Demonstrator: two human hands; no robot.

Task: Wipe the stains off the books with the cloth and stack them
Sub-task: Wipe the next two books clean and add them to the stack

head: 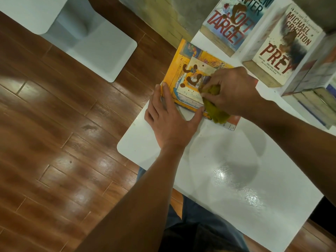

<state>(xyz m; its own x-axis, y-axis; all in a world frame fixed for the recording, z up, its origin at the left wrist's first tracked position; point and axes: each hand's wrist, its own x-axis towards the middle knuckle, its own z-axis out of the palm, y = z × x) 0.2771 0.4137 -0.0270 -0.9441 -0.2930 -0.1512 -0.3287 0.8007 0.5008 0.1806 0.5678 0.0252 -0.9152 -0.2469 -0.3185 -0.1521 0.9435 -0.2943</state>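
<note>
Desk (227, 160): white, glossy, carrying all the books; a person is standing at its near edge, working over the far left corner.

Yellow book (183, 70): lying flat at that corner, cover up, brown stains (192, 80) showing across its middle. No title is readable on it.

Two more books are waiting behind it, both stained: "SOFT TARGET" (231, 28) and Michael Crichton's "PREY" (283, 46), cover blurb too small to read. A stack (312, 102) is sitting at the right edge, probably the place for finished books.

Left hand (169, 113): lying flat with straight fingers, pressing the yellow book's near edge, apparently keeping it from sliding under the rubbing.

Right hand (234, 90): fingers curling round a bunched green cloth (216, 102), pressing it onto the cover's right side, just beside the stains.

Judgement: wiping is under way on the first of three; stains are remaining.
</note>
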